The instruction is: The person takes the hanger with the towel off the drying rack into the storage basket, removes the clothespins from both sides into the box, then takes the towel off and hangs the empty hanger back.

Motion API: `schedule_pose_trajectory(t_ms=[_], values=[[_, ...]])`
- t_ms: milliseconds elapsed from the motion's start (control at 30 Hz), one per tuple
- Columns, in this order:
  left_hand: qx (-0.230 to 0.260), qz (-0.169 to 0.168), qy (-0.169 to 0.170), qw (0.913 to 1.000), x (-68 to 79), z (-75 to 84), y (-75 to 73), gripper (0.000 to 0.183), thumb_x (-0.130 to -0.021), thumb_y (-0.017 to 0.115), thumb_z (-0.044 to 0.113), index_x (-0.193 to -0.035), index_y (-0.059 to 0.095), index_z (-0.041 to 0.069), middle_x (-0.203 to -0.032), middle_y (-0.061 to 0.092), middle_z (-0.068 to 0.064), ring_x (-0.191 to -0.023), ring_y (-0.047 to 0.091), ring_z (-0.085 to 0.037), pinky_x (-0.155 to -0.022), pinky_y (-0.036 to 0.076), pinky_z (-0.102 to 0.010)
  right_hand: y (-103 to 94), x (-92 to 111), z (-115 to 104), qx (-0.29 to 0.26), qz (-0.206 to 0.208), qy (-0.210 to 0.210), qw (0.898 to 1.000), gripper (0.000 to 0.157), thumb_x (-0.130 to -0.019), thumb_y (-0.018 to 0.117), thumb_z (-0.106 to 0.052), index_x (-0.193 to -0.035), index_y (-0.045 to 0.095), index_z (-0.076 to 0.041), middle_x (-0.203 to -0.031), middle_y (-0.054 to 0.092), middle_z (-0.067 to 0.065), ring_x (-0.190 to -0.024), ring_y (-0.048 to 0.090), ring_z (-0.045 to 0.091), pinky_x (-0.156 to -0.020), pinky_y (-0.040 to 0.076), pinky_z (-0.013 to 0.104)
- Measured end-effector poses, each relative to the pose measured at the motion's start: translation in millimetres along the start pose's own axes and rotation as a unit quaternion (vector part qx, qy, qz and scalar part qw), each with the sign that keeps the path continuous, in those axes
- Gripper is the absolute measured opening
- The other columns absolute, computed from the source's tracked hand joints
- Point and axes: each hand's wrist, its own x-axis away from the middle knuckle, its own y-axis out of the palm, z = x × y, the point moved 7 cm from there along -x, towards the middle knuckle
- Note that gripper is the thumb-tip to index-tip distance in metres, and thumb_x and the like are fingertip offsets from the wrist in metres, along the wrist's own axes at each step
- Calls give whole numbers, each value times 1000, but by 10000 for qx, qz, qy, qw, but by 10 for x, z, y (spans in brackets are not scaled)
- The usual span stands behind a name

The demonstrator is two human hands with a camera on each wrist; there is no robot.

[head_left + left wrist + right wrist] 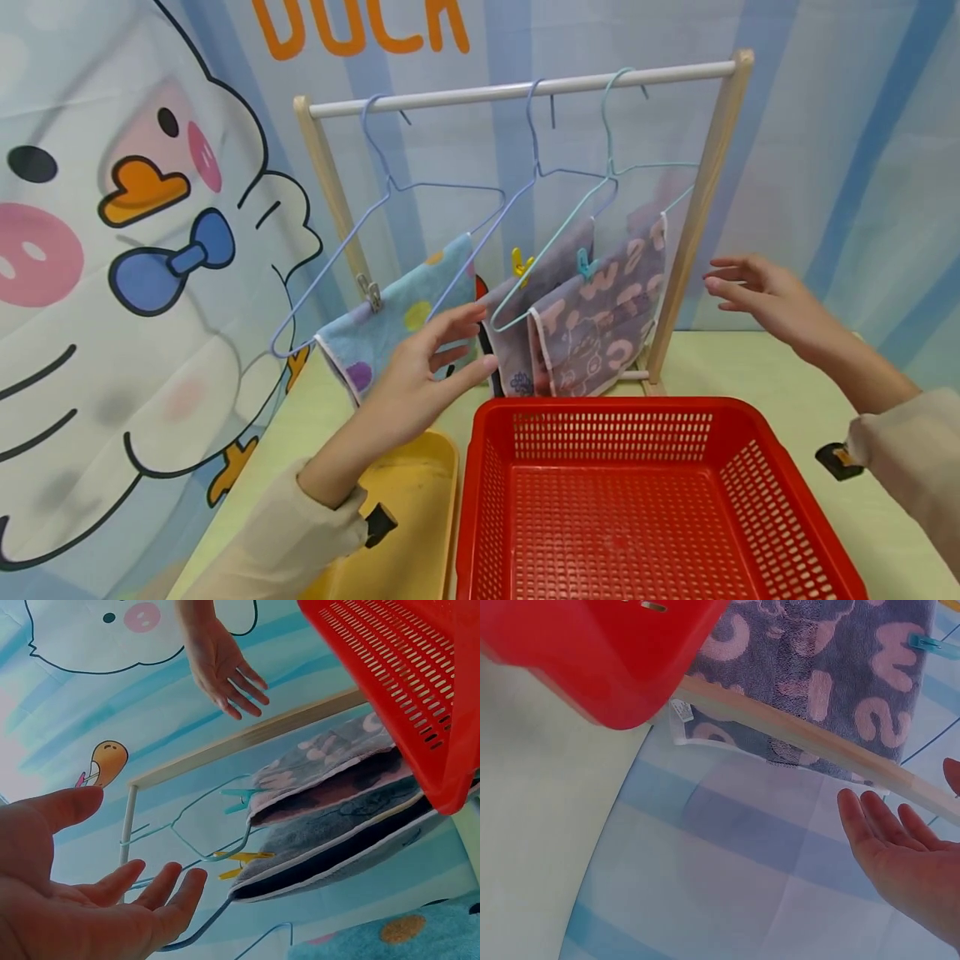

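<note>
1. The left hand point(412, 379) hovers before the blue towel point(408, 304), thumb and fingers spread; I have nothing gripped there.
2. The right hand point(772, 304) hangs just outside the right post point(699, 218), fingers loosely curved, also gripping nothing.
3. I count 3 towels on 3 hangers point(450, 185): the blue towel at left, the grey towel point(513, 354) behind the lettered towel point(600, 333) at right. A grey clip point(370, 292), yellow clip point(519, 263) and teal clip point(587, 263) sit along their tops.
4. To handle these well, I'd pinch cloth lightly by an edge and avoid the clips; the hooks look merely hung over the bar point(465, 95), so a tug could make them swing or slide.
5. I'd mind the basket point(607, 403): its far rim stands close before the right-hand towels.
6. For room, I'd use the space above the table point(750, 358), right of the post.
</note>
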Motion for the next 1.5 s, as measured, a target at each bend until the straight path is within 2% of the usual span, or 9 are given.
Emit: schedule_pose_trajectory(t_ms=[433, 633, 733, 833, 900, 1000, 1167, 1300, 1500], values=[[34, 28, -88, 10000, -299, -9, 100, 53, -100, 63, 23, -148, 45, 10, -150, 47, -5, -134, 46, -21, -109, 38, -40, 6, -255, -102, -733, 203, -197, 9969, 62, -106, 50, -30, -154, 26, 1, -149, 39, 27, -113, 53, -1, -91, 46, 15], [-323, -49, -160, 9993, -397, -62, 199, 58, -101, 62, 28, -150, 41, 7, -153, 42, -5, -138, 42, -23, -110, 37, -40, 108, -349, -20, -1260, 142, -306, 9915, 66, -108, 43, -30, -156, 15, 5, -150, 36, 25, -130, 48, 25, -106, 40, 31], [-572, -113, -143, 9982, -459, -77, 248, 61, -101, 61, 29, -152, 37, 5, -155, 39, -8, -140, 39, -25, -109, 38, -43, 167, -401, 4, -1996, 173, -428, 9788, 61, -108, 42, -31, -153, 22, 6, -138, 50, 10, -125, 52, 19, -109, 37, 33], [-583, -145, -170, 9981, -511, -80, 274, 64, -102, 59, 29, -154, 32, 4, -156, 37, -10, -140, 39, -25, -110, 37, -44, 200, -451, -24, -2928, 191, -645, 9538, 44, -108, 42, -32, -138, 41, 0, -118, 60, -5, -109, 58, 4, -103, 41, 25], [-415, -181, -178, 9988, -545, -76, 288, 64, -103, 57, 28, -155, 29, 4, -156, 37, -12, -139, 42, -25, -109, 38, -43, 208, -492, -48, -3388, 207, -699, 9380, 32, -108, 42, -33, -125, 47, -6, -112, 64, -4, -106, 60, 6, -98, 43, 22], [-36, -238, -106, 9997, -609, -69, 307, 62, -104, 55, 23, -156, 26, 4, -154, 38, -16, -138, 43, -28, -110, 37, -42, 206, -543, -75, -3630, 217, -593, 9296, 30, -107, 40, -37, -120, 46, -11, -108, 62, -1, -105, 59, 8, -97, 42, 23], [534, -348, -29, 9980, -736, -86, 345, 56, -106, 50, 15, -155, 27, 1, -140, 53, -20, -122, 57, -32, -102, 45, -41, 207, -593, -76, -3815, 155, -290, 9238, 38, -106, 36, -45, -121, 42, -10, -109, 51, 4, -104, 57, 9, -111, 30, 31], [1062, -470, -206, 9930, -809, -131, 374, 52, -107, 46, 14, -155, 30, 2, -132, 58, -23, -96, 66, -29, -87, 52, -31, 216, -619, -69, -4076, 65, -240, 9128, 42, -105, 35, -46, -118, 48, -9, -101, 58, 3, -100, 59, 10, -107, 30, 30], [1435, -549, -341, 9875, -865, -158, 405, 46, -110, 39, 17, -152, 34, -1, -100, 61, -21, -58, 37, -13, -57, 31, -25, 246, -644, -94, -3947, -61, -181, 9186, 41, -103, 32, -48, -113, 49, -12, -94, 59, 0, -99, 57, 11, -108, 27, 35]])
